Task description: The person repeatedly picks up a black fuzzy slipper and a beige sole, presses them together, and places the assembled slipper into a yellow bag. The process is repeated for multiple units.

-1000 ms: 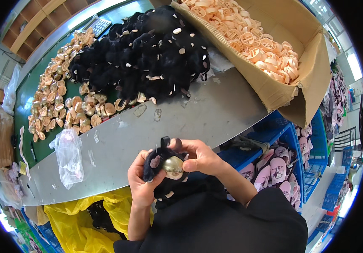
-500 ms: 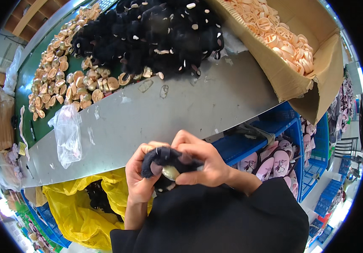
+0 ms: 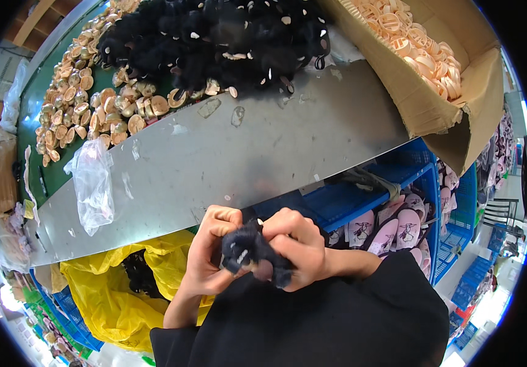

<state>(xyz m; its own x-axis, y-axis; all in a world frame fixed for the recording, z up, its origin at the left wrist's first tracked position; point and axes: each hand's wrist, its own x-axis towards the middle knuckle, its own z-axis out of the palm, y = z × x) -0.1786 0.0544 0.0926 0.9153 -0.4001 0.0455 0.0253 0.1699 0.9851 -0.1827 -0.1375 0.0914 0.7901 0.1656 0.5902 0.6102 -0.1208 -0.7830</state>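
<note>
A small black plush piece with pinkish-brown patches and a pale spot is held just past the table's near edge, in front of my body. My left hand grips its left side, with the fingers curled and the thumb below. On the other side my right hand has its fingers bent over the plush. Part of the plush is hidden by both hands, and whether anything sits inside it cannot be seen.
A heap of black plush pieces lies on the table beside gold-and-peach half shells. At far right stands a carton of peach plastic parts. Below are a yellow bag and blue crates with pink slippers.
The plush has been turned over in my hands, and the shiny pale rounded part that showed on it is out of sight. My right-hand fingers now curl more tightly.
</note>
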